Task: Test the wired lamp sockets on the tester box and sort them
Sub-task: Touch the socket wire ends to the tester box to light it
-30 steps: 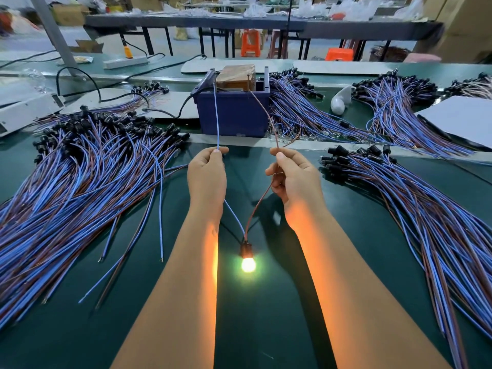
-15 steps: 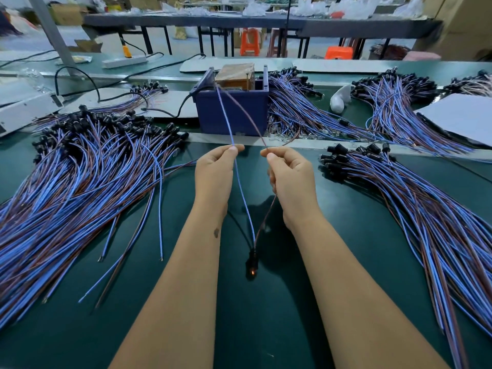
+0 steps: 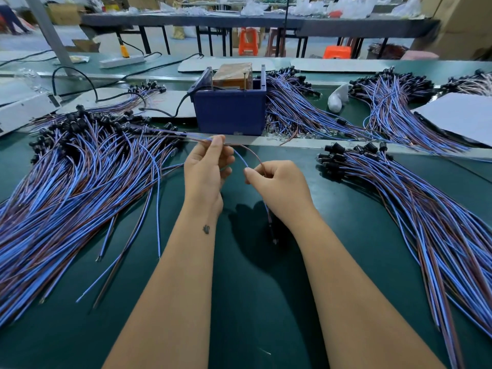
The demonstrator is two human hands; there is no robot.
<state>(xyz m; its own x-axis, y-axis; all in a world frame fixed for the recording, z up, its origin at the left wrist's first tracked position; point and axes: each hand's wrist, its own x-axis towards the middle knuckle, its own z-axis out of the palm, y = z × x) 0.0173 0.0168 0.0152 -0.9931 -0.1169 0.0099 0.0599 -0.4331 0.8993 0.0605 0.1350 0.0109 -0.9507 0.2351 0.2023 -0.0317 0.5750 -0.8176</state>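
A wired lamp socket [image 3: 273, 233] hangs unlit below the right hand [image 3: 279, 190], just above the green surface [image 3: 253, 302]. Both forearms reach forward; the right grip pinches its brown and blue leads, and the left hand [image 3: 206, 171] pinches another wire pair before the blue tester box [image 3: 230, 113].

I had only one view, from the camera on the person's head. It looked forward and down across the green table [image 3: 253, 302], with a wide angle that bent the edges. Both forearms entered from the bottom and were very near the lens. The blue box [image 3: 230, 113] stood further ahead at the centre, and other tables [image 3: 239, 20] were far behind it.
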